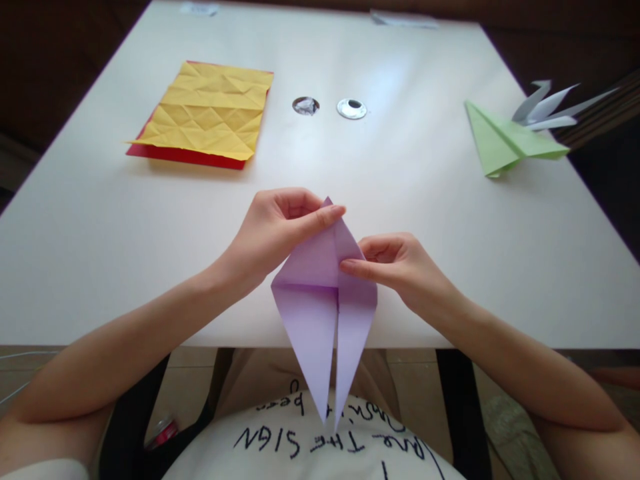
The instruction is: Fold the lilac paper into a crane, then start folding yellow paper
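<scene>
Pinching the purple folded paper (325,300) in both hands, left hand (273,233) at its top tip (seemingly creasing), right hand (395,267) at its right edge, above the white surface (425,200).

Single head-worn view — forward and down, close over the table (450,220) — edges perhaps warped.

Matt lilac paper model (323,293), creased yellow sheet (210,110), smooth white table (425,200)

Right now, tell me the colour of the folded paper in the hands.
Light purple: the folded paper, pinched by left hand and right hand, head view.
</scene>
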Tool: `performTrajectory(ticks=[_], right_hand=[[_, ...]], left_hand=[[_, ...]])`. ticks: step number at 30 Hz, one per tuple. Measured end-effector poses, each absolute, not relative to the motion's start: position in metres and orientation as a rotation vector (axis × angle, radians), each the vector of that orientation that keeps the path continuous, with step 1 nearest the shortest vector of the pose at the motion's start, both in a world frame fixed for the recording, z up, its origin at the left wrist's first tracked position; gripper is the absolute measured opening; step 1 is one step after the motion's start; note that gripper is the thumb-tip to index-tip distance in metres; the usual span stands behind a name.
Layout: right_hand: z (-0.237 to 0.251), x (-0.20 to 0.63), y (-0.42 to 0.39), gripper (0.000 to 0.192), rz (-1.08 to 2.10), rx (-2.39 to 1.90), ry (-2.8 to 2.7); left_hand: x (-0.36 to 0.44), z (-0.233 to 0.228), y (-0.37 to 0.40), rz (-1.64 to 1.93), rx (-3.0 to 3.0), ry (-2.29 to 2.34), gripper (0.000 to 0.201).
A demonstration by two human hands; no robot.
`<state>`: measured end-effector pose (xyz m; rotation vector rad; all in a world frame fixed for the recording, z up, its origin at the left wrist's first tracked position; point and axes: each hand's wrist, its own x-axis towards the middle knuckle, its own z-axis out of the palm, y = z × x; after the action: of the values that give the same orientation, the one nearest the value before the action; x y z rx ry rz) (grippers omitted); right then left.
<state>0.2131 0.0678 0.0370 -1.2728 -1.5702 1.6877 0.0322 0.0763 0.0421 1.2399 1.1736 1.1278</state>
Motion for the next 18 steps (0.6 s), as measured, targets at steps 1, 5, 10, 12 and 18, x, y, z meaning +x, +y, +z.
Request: performTrajectory(ticks=[1, 5, 10, 12, 18], right_hand=[[0.0373, 0.2129, 0.0675, 0.017, 1.682, -1.276, -1.572], [0.038, 0.213, 0.0671, 0.017, 1.647, -1.277, -1.594], [0.0394, 0.214, 0.0669, 0.016, 1.608, -1.256, -1.656], [0.0404, 0.2144, 0.0668, 0.015, 1.599, -1.24, -1.684], [0.0421, 0.2148, 0.0674, 0.014, 1.59, -1.208, -1.716]], left_hand=[[0.0321, 0.0422, 0.0766, 1.142, 1.233, 1.168, 0.02], [0.033, 0.043, 0.0765, 1.173, 1.228, 1.156, 0.018], [0.0334, 0.0426, 0.0758, 1.183, 1.259, 1.176, 0.019], [0.0332, 0.0425, 0.0758, 1.185, 1.275, 1.188, 0.02], [0.0333, 0.0443, 0.075, 1.212, 1.32, 1.213, 0.02]])
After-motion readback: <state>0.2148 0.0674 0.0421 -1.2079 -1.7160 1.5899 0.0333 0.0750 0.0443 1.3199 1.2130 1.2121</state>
